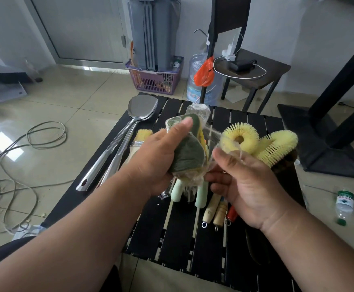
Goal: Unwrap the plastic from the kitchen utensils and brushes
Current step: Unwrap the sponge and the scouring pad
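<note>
Bright daylight, wide-angle bend at the edges

You get strong glare on the floor tiles (1,142) at the left, soft shadows under the table (214,239), straight lines bowing near the frame edges, and slight motion blur on the plastic wrap (224,144).

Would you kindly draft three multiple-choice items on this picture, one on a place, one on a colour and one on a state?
1. Where does the metal spatula lie?
A. on the black slatted table, left of the hands
B. in the purple basket
C. on the floor

2. What colour are the bristles of the round brushes?
A. red
B. pale yellow
C. blue

3. What is the left hand doing?
A. resting flat on the table
B. hanging idle
C. gripping the green scrub pads while the right hand pulls plastic wrap

Answers: 1 A, it lies on the slats by the paintbrush; 2 B, both loops look yellow; 3 C, fingers curl round the bundle.
</note>
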